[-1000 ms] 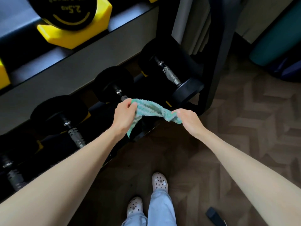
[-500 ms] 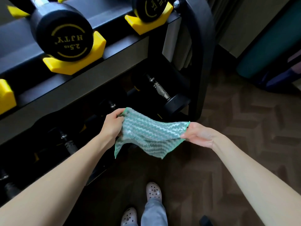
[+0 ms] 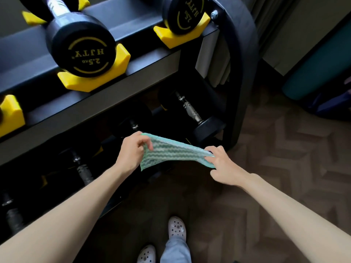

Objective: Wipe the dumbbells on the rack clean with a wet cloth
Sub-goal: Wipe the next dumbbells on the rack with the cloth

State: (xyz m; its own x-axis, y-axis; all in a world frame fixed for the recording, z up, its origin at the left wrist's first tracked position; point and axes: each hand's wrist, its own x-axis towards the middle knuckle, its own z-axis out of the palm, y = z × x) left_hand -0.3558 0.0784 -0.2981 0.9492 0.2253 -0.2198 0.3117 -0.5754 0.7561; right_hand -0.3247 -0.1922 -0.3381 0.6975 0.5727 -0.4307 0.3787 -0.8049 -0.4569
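Getting at the lower dumbbells (image 3: 190, 111) is tight: the upper shelf's front rail (image 3: 95, 105) overhangs them, the end post (image 3: 241, 82) walls off the right, and the cloth (image 3: 171, 154) stretched between left hand (image 3: 131, 150) and right hand (image 3: 226, 166) sits in front. Floor (image 3: 275, 168) side is wide open.

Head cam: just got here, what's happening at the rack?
A person stands at the dumbbell rack, holding a green cloth stretched between both hands. The left-hand grip pinches its left end, the right-hand grip its right end. The cloth is held up in front of the lower tier, near the lower dumbbell, and is not visibly pressed on anything. The 2.5 kg dumbbell sits in yellow cradles on the upper tier, untouched.
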